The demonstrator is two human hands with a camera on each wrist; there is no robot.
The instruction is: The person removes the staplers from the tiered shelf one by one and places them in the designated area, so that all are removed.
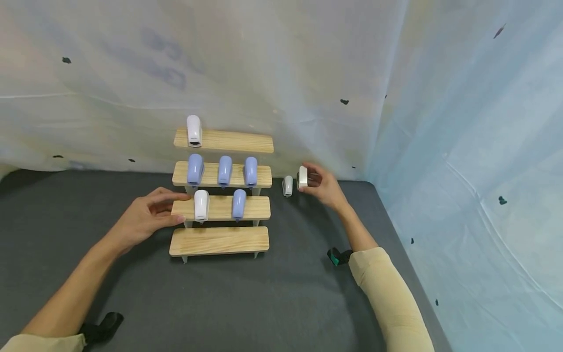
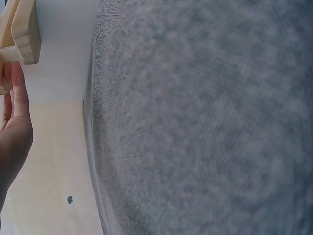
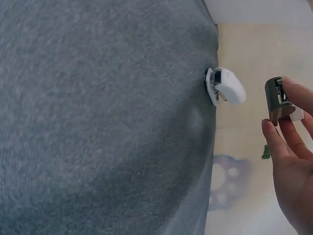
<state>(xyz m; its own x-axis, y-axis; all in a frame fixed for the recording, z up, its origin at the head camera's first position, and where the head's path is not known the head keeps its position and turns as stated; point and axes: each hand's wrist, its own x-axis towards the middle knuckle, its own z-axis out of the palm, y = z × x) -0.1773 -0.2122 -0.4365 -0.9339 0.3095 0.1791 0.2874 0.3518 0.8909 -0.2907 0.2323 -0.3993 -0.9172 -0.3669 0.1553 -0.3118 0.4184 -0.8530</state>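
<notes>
Right grip (image 1: 324, 188) pinched on white stapler (image 1: 302, 178), raised above grey surface (image 1: 290, 293) beside another white stapler (image 1: 288, 186); left grip (image 1: 147, 215) part-closed, thumb and fingers holding wooden shelf's (image 1: 220, 208) left end.

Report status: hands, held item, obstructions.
Right hand holds white stapler. Left hand grips left end of third shelf down. Second white stapler stands between held one and rack.

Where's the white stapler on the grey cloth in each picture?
Head: the white stapler is right of the wooden shelves, near the grey cloth's far edge.
Left wrist: not in it.
Right wrist: right of centre, in the upper half.
Shared landmark: the grey cloth, in all three.
</notes>
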